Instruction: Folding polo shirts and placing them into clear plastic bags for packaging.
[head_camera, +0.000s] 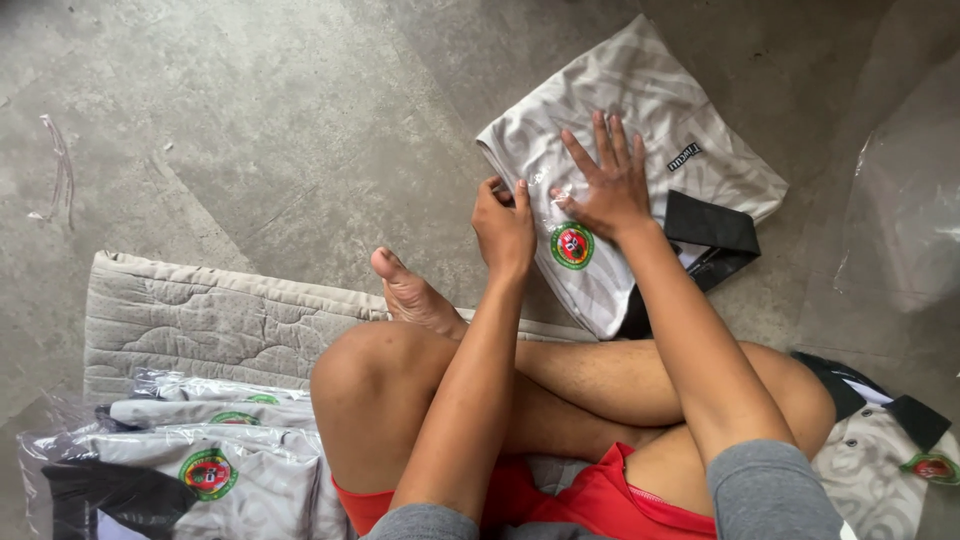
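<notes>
A folded white and grey patterned jersey with a black collar and a round red and green crest lies on the concrete floor in front of my crossed legs. A glossy clear film shows over it near the crest. My right hand lies flat on the jersey with its fingers spread, just above the crest. My left hand is at the jersey's near left edge, fingers pinched closed on that edge.
I sit on a grey quilted cushion. A stack of bagged jerseys lies at lower left, another jersey at lower right. A clear plastic bag lies at right, a plastic scrap at far left.
</notes>
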